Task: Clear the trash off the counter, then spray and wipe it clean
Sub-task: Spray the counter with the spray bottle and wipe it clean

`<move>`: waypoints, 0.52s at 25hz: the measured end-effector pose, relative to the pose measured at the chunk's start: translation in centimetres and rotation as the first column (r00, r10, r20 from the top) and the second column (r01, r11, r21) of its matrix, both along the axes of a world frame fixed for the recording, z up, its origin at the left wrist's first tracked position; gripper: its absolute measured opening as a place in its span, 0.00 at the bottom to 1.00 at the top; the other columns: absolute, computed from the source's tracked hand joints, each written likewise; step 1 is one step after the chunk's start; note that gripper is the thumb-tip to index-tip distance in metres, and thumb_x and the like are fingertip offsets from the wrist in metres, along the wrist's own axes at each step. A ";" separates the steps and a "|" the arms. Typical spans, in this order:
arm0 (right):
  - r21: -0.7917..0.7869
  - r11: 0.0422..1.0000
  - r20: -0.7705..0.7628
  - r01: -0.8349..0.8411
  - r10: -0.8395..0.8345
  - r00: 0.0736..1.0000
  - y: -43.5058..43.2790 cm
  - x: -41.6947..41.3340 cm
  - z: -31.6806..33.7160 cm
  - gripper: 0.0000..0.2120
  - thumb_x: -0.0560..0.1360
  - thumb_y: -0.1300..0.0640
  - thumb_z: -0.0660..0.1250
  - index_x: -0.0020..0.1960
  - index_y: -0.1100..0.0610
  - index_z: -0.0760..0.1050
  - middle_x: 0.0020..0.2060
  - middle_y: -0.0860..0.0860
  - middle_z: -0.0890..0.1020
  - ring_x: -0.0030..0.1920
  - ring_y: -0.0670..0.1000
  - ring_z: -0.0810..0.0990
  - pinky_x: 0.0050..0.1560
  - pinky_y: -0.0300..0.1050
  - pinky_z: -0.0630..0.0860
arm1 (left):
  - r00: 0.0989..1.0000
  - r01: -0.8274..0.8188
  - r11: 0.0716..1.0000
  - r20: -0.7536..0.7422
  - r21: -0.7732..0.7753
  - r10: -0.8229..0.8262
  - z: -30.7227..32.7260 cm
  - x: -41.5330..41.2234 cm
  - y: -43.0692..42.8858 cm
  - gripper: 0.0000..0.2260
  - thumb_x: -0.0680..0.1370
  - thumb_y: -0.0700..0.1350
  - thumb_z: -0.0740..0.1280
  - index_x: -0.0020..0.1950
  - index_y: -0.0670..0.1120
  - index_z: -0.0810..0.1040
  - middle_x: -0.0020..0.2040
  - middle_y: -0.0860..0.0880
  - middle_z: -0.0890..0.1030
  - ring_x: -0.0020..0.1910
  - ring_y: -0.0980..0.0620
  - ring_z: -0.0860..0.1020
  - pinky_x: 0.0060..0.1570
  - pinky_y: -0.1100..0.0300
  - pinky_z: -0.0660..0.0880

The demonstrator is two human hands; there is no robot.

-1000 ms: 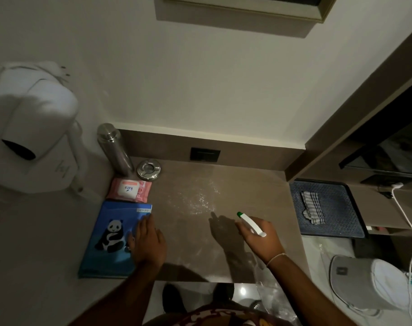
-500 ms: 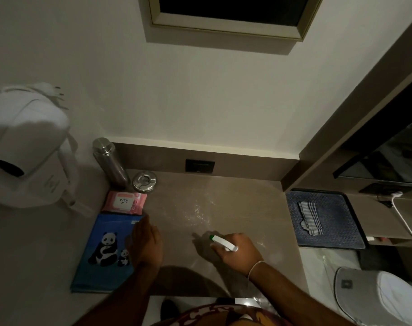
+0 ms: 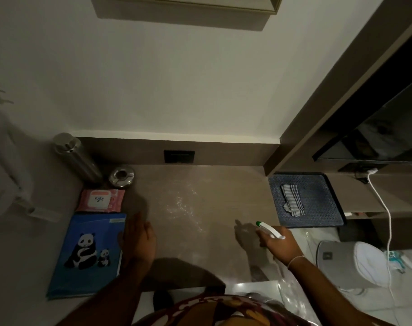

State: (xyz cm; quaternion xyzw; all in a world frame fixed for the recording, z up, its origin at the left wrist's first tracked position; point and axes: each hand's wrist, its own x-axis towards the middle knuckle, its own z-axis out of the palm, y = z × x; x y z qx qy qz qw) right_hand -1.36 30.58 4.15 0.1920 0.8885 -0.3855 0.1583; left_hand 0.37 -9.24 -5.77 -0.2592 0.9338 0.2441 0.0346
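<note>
My right hand (image 3: 279, 245) grips a white spray bottle with a green nozzle tip (image 3: 268, 229), held low over the right part of the brown counter (image 3: 200, 231), nozzle pointing left and away. Wet droplets (image 3: 183, 205) glisten on the middle of the counter. My left hand (image 3: 139, 238) lies flat, fingers together, on the counter at the right edge of a blue panda folder (image 3: 87, 252). A striped cloth (image 3: 292, 200) lies folded on a dark blue mat (image 3: 318, 215) to the right of the counter.
A steel bottle (image 3: 76, 158) and a round metal ashtray (image 3: 121, 175) stand at the back left. A pink wipes pack (image 3: 101, 200) lies behind the folder. A wall socket (image 3: 179, 156) sits in the backsplash. A grey-white bin (image 3: 350, 262) and a white cable (image 3: 386, 208) are at the right.
My right hand with the spray bottle has swung from the counter's middle out to its right side. The left hand has stayed by the folder. The camera view has shifted slightly.
</note>
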 end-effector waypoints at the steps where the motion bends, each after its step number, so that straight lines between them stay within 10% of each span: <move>1: 0.022 0.999 0.033 0.024 -0.025 0.999 1.0 0.9 -0.3 0.15 0.74 0.47 0.74 0.35 0.57 0.85 0.29 0.53 0.86 0.34 0.53 0.87 0.44 0.56 0.85 | 1.000 0.019 1.000 -0.013 -0.015 -0.019 -0.2 -0.1 0.4 0.20 0.86 0.48 0.59 0.77 0.44 0.71 0.73 0.39 0.77 0.72 0.37 0.75 0.71 0.36 0.70; 6: 0.100 0.985 0.160 0.142 -0.156 0.975 3.2 4.2 -0.2 0.18 0.73 0.45 0.75 0.33 0.58 0.83 0.26 0.54 0.84 0.27 0.53 0.84 0.31 0.46 0.80 | 0.995 0.082 0.995 -0.048 -0.053 -0.085 -0.1 -0.3 2.2 0.16 0.85 0.44 0.63 0.71 0.39 0.77 0.66 0.36 0.82 0.66 0.34 0.79 0.69 0.34 0.72; 13: -0.047 0.982 -0.049 0.184 -0.187 0.981 3.9 3.7 2.0 0.20 0.78 0.51 0.73 0.30 0.58 0.83 0.28 0.55 0.85 0.25 0.53 0.81 0.32 0.51 0.81 | 0.979 0.170 0.985 0.114 -0.002 -0.169 1.7 -1.6 2.9 0.22 0.88 0.52 0.54 0.80 0.47 0.68 0.77 0.43 0.74 0.78 0.42 0.70 0.80 0.40 0.59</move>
